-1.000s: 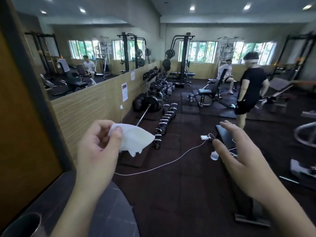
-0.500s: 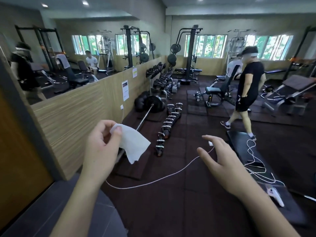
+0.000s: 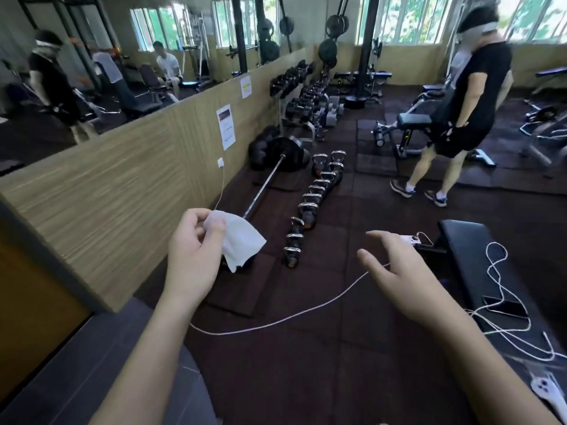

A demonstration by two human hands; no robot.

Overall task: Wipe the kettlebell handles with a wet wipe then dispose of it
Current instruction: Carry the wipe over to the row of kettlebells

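Note:
A white wet wipe (image 3: 241, 240) hangs from my left hand (image 3: 193, 250), pinched between thumb and fingers at chest height. A row of black kettlebells (image 3: 310, 207) with chrome handles stands on the dark rubber floor just beyond the wipe, running away from me towards the weight plates. My right hand (image 3: 399, 277) is stretched forward, fingers spread, holding nothing, to the right of the kettlebell row.
A white cable (image 3: 288, 314) crosses the floor in front of me. A black bench (image 3: 478, 271) with a phone and cables sits at right. A barbell (image 3: 267, 182) lies by the wood-panelled wall. A person in black (image 3: 466, 96) walks at far right.
The view has moved forward and tilted down; the kettlebell row is nearer. Both hands keep their pose, the left still on the wipe. The person in black has walked further right.

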